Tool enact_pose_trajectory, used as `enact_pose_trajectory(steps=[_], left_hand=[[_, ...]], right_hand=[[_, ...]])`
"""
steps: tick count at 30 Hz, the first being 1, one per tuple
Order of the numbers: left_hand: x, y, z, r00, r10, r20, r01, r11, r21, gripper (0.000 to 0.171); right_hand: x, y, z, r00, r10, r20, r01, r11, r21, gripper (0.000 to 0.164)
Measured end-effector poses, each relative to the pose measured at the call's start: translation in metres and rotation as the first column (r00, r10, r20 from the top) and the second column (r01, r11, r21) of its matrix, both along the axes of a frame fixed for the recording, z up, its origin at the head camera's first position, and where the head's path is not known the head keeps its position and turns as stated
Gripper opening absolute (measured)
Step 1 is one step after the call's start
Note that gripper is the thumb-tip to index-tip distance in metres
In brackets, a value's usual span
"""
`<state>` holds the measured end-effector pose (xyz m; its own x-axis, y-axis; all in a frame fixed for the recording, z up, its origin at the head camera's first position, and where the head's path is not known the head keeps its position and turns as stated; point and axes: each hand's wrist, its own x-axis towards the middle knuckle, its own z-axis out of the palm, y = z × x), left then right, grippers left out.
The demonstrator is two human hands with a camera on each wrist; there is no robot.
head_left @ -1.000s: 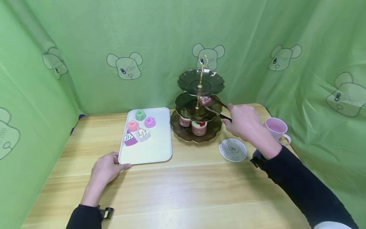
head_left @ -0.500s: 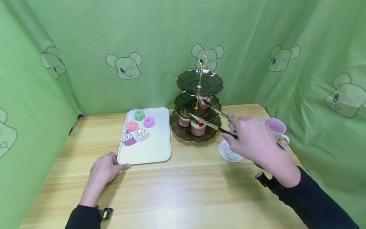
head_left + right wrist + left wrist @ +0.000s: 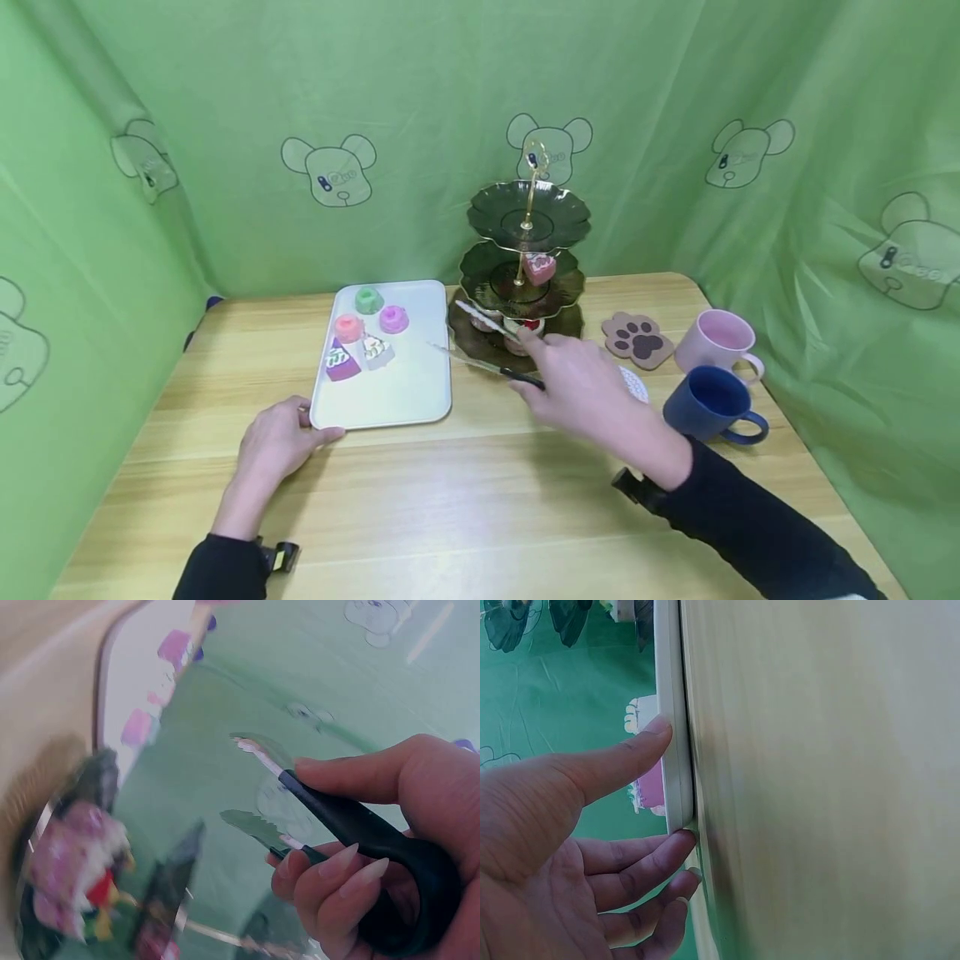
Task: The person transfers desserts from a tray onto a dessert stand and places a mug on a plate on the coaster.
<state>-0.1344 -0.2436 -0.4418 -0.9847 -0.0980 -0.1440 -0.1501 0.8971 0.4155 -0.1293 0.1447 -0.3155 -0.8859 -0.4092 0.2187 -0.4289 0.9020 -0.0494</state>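
Note:
My right hand [image 3: 585, 387] grips black-handled tongs [image 3: 337, 814], their two serrated tips apart with nothing between them. The tongs hang between the three-tier stand [image 3: 491, 208] and a white tray [image 3: 412, 392]. At the tray's near left corner, my left hand [image 3: 273, 442] pinches the edge between thumb and fingers. The tray carries green [image 3: 368, 301], coral [image 3: 348, 327] and purple [image 3: 393, 319] ring-shaped toy cakes, plus a purple wedge [image 3: 342, 363] and a whitish wedge [image 3: 377, 352]. A pink heart-shaped cake [image 3: 539, 268] lies on the stand's middle tier. Round cakes on the bottom tier are partly hidden.
To the right stand a pink mug [image 3: 720, 337] and a blue mug [image 3: 708, 404]. A brown paw-shaped coaster [image 3: 637, 340] lies behind them. My right hand partly covers a round patterned coaster [image 3: 634, 385]. Green cloth [image 3: 435, 100] hangs around the table [image 3: 450, 517].
My right hand has drawn the tongs out of the middle tier and swung them left toward the tray. The heart-shaped cake stays on that tier, released. My left hand has not moved.

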Motion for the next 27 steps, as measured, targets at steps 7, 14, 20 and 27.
enact_pose_trajectory(steps=[7, 14, 20, 27], left_hand=[[0.001, 0.001, -0.001, 1.0, 0.004, 0.001, -0.004, 1.0, -0.01, 0.071], [-0.004, 0.001, 0.002, 1.0, -0.011, -0.011, 0.01, 0.999, -0.045, 0.067], [-0.006, 0.005, 0.006, 0.999, -0.038, -0.019, 0.037, 0.998, -0.055, 0.059], [-0.007, 0.006, 0.006, 0.997, -0.061, -0.044, 0.059, 0.997, -0.057, 0.062]], right_hand=[[-0.014, -0.032, -0.028, 1.0, 0.031, 0.0, -0.031, 0.999, 0.024, 0.062], [-0.028, -0.064, -0.048, 0.995, 0.074, 0.068, -0.075, 0.997, 0.017, 0.055], [-0.043, -0.086, -0.067, 0.989, 0.067, 0.135, -0.068, 0.998, 0.0, 0.048], [-0.058, -0.103, -0.088, 0.988, 0.052, 0.147, -0.052, 0.999, 0.001, 0.048]])
